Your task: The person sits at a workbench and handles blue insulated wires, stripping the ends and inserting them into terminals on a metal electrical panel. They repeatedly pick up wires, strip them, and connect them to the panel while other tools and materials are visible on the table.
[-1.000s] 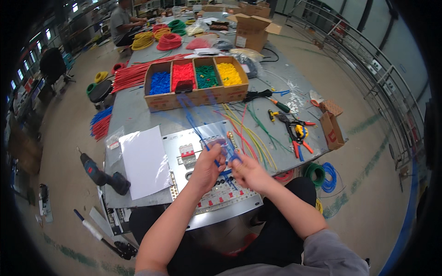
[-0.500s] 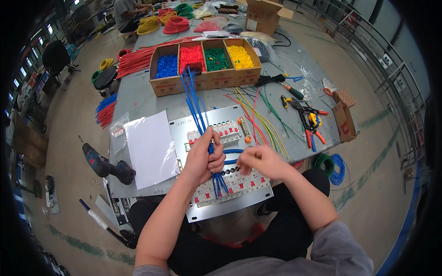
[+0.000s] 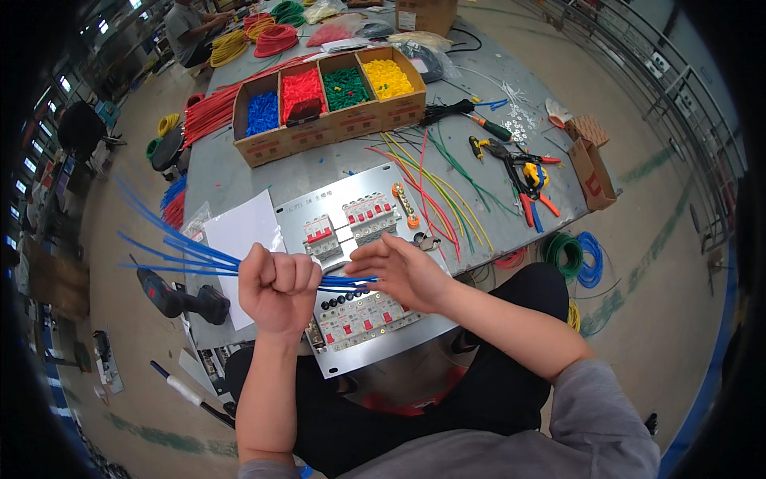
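My left hand [image 3: 279, 289] is closed in a fist round a bundle of blue wires [image 3: 199, 254]. The bundle lies roughly level, its long ends fanning out to the left and its short ends coming out on the right. Close to those short ends is my right hand [image 3: 405, 273], its fingers stretched and apart, the fingertips near or touching the wires. Below both hands a metal mounting plate [image 3: 363, 182] carries breakers with red switches: a smaller breaker [image 3: 319, 236], a wider one [image 3: 371, 217] and a lower row [image 3: 371, 322]. My hands hide the plate's middle.
Behind the plate stands a divided cardboard box [image 3: 335, 126] of blue, red, green and yellow caps. Loose coloured wires [image 3: 435, 188] and pliers [image 3: 519, 185] lie right. A white sheet [image 3: 251, 227] and a cordless drill [image 3: 187, 302] are left. Another person [image 3: 187, 32] sits far left.
My left hand has moved left and turned the blue wires from upright to nearly level. The right hand has come in to their short ends, its fingers opening out. The view has shifted a little.
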`<action>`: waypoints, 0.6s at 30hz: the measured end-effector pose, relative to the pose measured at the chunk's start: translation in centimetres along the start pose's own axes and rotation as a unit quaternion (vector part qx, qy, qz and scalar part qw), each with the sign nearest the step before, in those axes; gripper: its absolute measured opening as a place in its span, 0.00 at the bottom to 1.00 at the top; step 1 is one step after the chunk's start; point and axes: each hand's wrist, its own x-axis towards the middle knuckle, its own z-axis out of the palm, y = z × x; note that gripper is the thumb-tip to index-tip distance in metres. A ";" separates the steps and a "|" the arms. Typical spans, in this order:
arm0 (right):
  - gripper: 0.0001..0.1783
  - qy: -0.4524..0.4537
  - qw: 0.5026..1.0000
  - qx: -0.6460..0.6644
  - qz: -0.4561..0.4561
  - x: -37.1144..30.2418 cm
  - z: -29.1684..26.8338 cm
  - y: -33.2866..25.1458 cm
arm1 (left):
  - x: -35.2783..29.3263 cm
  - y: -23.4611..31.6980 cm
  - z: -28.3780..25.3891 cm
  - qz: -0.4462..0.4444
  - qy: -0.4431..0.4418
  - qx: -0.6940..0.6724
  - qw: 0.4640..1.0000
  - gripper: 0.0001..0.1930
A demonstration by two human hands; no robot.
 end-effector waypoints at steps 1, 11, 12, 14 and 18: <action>0.31 -0.024 0.996 0.080 0.015 0.1 0.5 0.4 | -0.1 0.0 0.1 0.011 0.004 0.009 1.000 0.27; 0.27 0.027 0.978 0.202 0.049 0.5 2.8 3.4 | -2.4 -6.4 1.3 -0.095 0.007 0.195 0.976 0.29; 0.28 0.034 0.979 0.196 0.045 0.4 3.0 3.4 | -2.3 -6.3 1.4 -0.111 0.021 0.183 0.977 0.30; 0.26 -0.097 0.978 0.183 0.017 1.9 -1.4 5.5 | -1.5 -6.0 1.5 -0.139 0.030 0.148 0.979 0.31; 0.26 0.004 0.992 -0.129 -0.016 1.5 1.0 2.3 | -2.2 -5.7 0.7 -0.235 0.082 0.079 0.965 0.29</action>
